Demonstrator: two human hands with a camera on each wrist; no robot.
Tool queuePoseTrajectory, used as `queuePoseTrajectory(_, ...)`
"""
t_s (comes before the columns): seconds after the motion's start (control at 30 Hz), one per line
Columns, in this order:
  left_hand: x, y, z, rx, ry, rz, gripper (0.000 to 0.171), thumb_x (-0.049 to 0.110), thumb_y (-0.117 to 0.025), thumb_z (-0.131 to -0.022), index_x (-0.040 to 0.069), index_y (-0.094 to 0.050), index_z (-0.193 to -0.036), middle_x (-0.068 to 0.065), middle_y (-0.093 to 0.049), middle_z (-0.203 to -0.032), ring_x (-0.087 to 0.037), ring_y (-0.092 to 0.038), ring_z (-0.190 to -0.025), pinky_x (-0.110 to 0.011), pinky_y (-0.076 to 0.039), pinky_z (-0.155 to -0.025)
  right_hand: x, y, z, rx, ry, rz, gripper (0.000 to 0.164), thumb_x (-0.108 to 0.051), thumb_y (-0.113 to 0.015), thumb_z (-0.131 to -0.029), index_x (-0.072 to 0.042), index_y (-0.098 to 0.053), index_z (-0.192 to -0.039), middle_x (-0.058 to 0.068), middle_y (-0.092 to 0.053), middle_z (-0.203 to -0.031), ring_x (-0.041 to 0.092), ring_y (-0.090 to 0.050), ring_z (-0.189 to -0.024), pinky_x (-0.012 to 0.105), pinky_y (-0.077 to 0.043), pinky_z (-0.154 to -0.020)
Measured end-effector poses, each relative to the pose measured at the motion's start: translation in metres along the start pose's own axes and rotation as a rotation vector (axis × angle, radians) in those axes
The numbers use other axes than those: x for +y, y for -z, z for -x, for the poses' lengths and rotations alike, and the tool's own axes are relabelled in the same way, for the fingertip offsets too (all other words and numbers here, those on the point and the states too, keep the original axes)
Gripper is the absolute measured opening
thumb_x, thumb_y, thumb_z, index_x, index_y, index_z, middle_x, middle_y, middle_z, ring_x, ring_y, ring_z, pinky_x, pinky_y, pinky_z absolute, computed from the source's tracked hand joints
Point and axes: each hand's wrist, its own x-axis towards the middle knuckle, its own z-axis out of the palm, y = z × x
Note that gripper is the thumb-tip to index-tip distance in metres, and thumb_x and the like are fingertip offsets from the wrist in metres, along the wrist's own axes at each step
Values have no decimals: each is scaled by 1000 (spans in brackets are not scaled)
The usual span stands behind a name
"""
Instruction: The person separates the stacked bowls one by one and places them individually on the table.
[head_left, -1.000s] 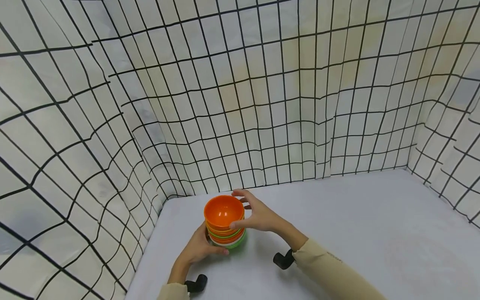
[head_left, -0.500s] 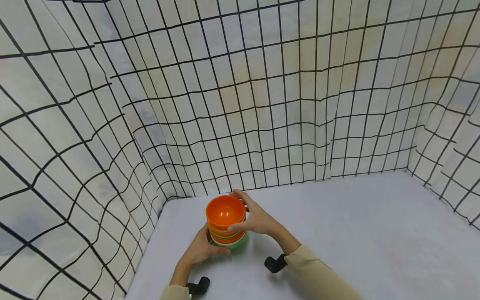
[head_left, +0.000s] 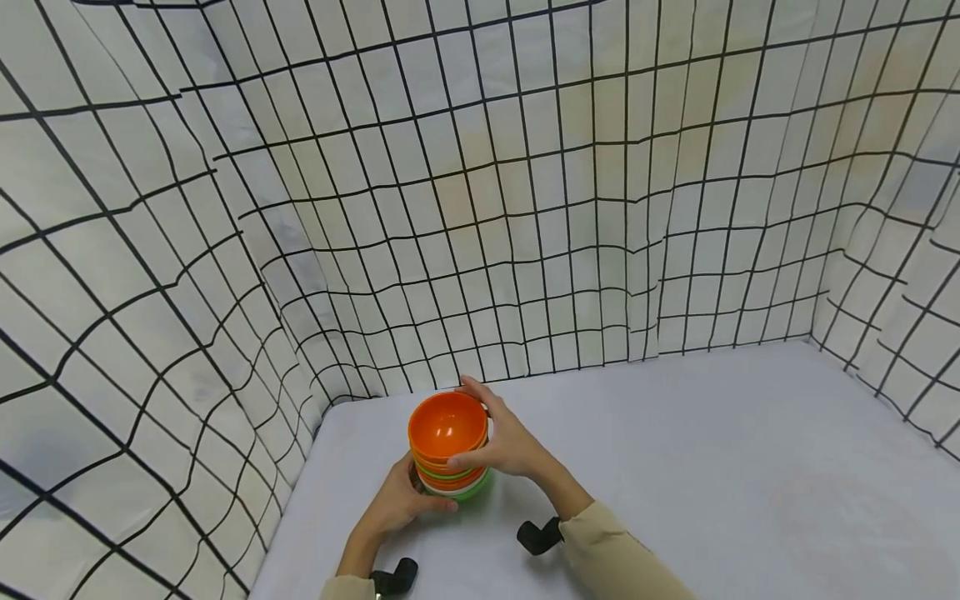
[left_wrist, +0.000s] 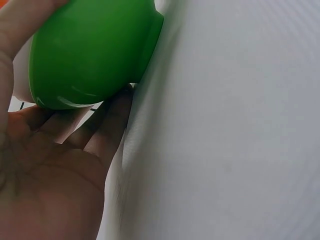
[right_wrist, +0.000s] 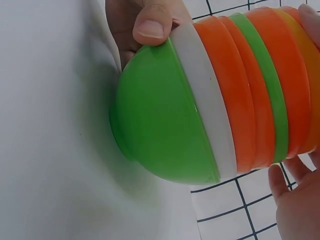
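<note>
The left hand, thumb and fingers curved round it, holds the round green plastic bowl at the base of a stack of nested green, white, orange and yellow plastic bowls. The stack is upright, toward the left of the white cloth-covered table; its foot appears to meet the cloth, though shadow blurs the contact. The right hand grips the upper bowls, its thumb farther across their front than a second ago, bracing the stack at both levels. Behind rises a white, black-gridded sheet wall.
</note>
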Motion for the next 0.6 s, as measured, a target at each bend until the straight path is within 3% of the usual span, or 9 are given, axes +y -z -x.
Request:
queuePoseTrajectory(0.3, 1, 0, 1, -7, 9, 9, 88, 16, -95, -70, 21, -49, -144, 1, -63, -139, -12, -58, -130, -49, -33, -126, 0, -5, 1, 70, 47, -41, 108, -26, -92, -75, -35, -26, -160, -4, -47, -156, 23, -46, -141, 57, -45, -115)
queuePoseTrajectory(0.6, -1, 0, 0, -17, 6, 23, 85, 17, -95, -71, 20, -49, -143, -1, -63, -139, -21, -58, -132, -54, -33, -125, -5, -2, 0, 136, 113, -45, 108, -28, -94, -72, -35, -29, -158, -4, -50, -153, 22, -46, -142, 60, -42, -117)
